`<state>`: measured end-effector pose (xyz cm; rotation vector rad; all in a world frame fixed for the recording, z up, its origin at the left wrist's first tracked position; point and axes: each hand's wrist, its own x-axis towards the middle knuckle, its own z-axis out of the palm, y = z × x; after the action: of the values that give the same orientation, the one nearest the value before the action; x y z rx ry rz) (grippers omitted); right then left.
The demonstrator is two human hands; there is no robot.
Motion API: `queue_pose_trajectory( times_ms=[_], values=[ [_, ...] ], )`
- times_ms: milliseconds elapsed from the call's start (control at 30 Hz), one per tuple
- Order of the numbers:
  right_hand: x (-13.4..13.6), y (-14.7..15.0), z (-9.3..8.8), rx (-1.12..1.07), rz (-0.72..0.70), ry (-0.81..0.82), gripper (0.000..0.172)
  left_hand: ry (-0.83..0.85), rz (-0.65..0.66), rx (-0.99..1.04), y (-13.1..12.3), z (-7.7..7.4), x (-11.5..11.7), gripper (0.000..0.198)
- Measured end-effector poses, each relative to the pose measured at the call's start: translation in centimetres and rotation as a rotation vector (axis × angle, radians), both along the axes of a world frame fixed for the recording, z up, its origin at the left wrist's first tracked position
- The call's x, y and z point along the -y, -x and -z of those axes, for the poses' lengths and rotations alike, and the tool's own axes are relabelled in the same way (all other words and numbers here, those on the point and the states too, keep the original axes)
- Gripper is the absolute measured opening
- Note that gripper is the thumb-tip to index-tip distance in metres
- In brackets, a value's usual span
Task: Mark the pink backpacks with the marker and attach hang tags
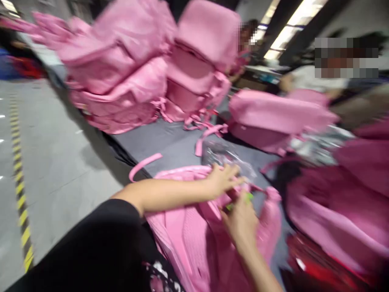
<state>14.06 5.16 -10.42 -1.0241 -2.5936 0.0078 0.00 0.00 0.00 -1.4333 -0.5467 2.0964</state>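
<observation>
Two hands [223, 180] and perhaps seven or more bags [194, 239] show

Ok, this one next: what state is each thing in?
Pink bag: lying before the person; open or closed unclear
Left hand: fingers spread, at that bag
Right hand: fingers bent by a green item; grip blurred
Clear plastic: crumpled, on the grey table
Pink strap: curved, one end free
Pink bag pile: stacked, slumping

Yellow-black tape [18, 178] on grey floor [63, 174], left; person in white [306, 79], upper right; bright strips [306, 14] behind.
</observation>
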Motion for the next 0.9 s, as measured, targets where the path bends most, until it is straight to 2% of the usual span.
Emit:
queue_pose_trajectory(
  times_ms=[67,100,133,167,233,267,433,667,800,900],
  values=[
    [0.4,-0.7,-0.3,0.034,0.076,0.037,0.097,-0.254,0.148,0.234,0.2,1.2,-0.9,0.089],
    [0.4,-0.6,-0.3,0.031,0.091,0.049,0.096,-0.433,0.153,0.402,0.3,1.9,-1.2,0.084],
    [0.3,-0.3,-0.2,0.019,0.1,0.061,0.096,-0.69,0.049,0.777,0.4,2.7,-1.5,0.082],
    [0.2,-0.1,-0.2,0.006,0.108,0.067,0.095,-0.839,-0.045,1.093,0.5,3.5,-1.6,0.081],
    [0.1,0.1,0.0,-0.007,0.119,0.077,0.094,-0.985,-0.237,1.539,0.6,4.7,-1.8,0.08],
    [0.1,0.0,0.0,-0.009,0.125,0.079,0.093,-0.984,-0.282,1.621,0.6,5.0,-1.8,0.081],
    [0.1,-0.4,0.1,-0.012,0.142,0.082,0.094,-0.95,-0.334,1.617,0.4,5.3,-2.2,0.081],
    [-0.1,1.2,0.0,0.018,0.225,0.063,0.099,-0.922,-0.386,1.596,0.3,5.0,-2.6,0.08],
    [-0.4,1.1,0.1,0.001,0.202,0.083,0.097,-0.931,-0.389,1.588,0.3,5.2,-2.8,0.089],
    [-0.5,0.6,0.2,-0.014,0.188,0.108,0.096,-0.928,-0.387,1.587,0.2,5.3,-2.9,0.088]
  ],
)
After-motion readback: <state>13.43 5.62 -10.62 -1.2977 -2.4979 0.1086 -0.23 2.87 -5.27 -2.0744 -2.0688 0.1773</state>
